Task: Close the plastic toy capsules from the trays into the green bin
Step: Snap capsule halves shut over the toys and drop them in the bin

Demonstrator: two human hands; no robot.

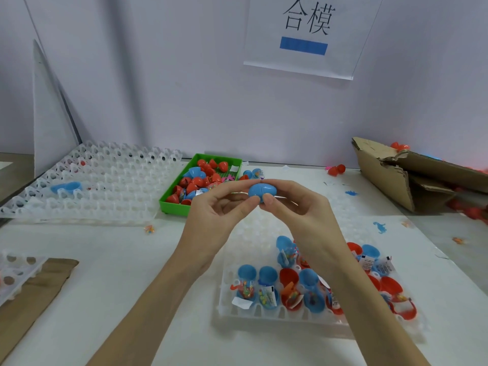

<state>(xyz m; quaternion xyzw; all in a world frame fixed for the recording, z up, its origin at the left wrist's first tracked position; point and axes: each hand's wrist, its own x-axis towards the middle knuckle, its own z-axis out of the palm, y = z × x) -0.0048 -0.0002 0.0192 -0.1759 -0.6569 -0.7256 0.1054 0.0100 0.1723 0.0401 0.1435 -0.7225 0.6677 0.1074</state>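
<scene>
Both forearms reach up from the near edge over a white table (111, 273). Left hand (216, 210) and right hand (298, 207) pinch a blue capsule (262, 191) between fingertips and thumbs, held mid-air above the near tray (277, 317); its two halves meet at a seam. That tray holds open blue and red capsules with small packets whose print is too blurred to read. Far left, a white tray (105, 178) carries one blue shell (66, 187). Beside it the green bin (173, 190) holds red and blue capsules. On the far wall a sheet (306, 35) reads 合模 over a blue bar. Torn cardboard (412, 173) lies far right.
</scene>
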